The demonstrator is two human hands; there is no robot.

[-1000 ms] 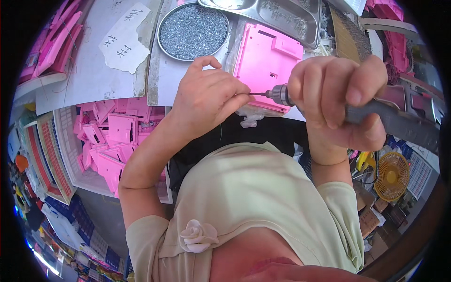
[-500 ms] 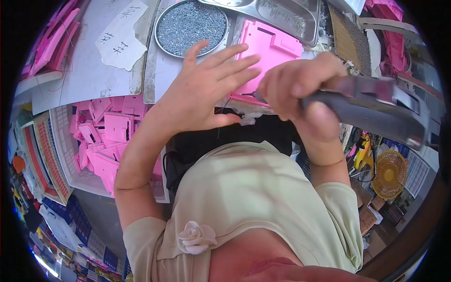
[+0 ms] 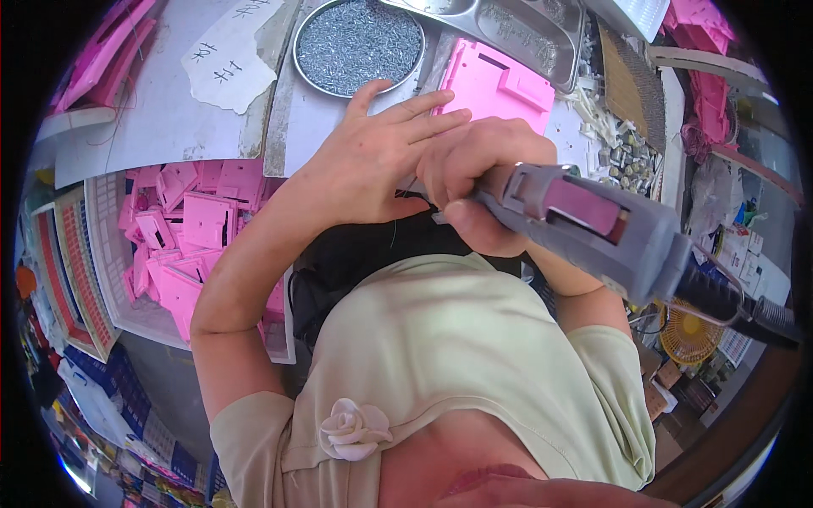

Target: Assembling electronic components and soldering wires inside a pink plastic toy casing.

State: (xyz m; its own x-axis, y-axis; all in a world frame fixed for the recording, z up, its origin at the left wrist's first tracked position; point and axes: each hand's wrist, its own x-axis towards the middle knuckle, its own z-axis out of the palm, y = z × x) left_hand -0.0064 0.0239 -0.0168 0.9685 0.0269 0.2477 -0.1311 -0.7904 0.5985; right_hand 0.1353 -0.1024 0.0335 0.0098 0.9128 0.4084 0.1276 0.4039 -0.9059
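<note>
My right hand [image 3: 487, 182] is wrapped round a grey electric screwdriver [image 3: 593, 229], whose black cord trails off to the right. The driver's tip end is hidden behind my hands. My left hand [image 3: 364, 157] has its fingers stretched out and spread, reaching over the left edge of a flat pink plastic panel [image 3: 495, 85] on the table. Both hands cover the panel's near part. Just beyond my left fingers stands a round metal dish [image 3: 297, 59] filled with small silver screws [image 3: 360, 46].
A divided metal tray [image 3: 472, 19] with small hardware stands behind the panel. Small metal parts [image 3: 627, 165] lie to its right. Left of me, a white crate [image 3: 106, 254] holds many pink plastic pieces [image 3: 209, 222]. Torn paper [image 3: 233, 63] lies on the table; a yellow fan [image 3: 690, 334] stands at right.
My right hand has moved left and slightly nearer with the screwdriver, whose rear end has swung down. My left hand stays spread by the panel, fingers slightly lower. The view has shifted a little.
</note>
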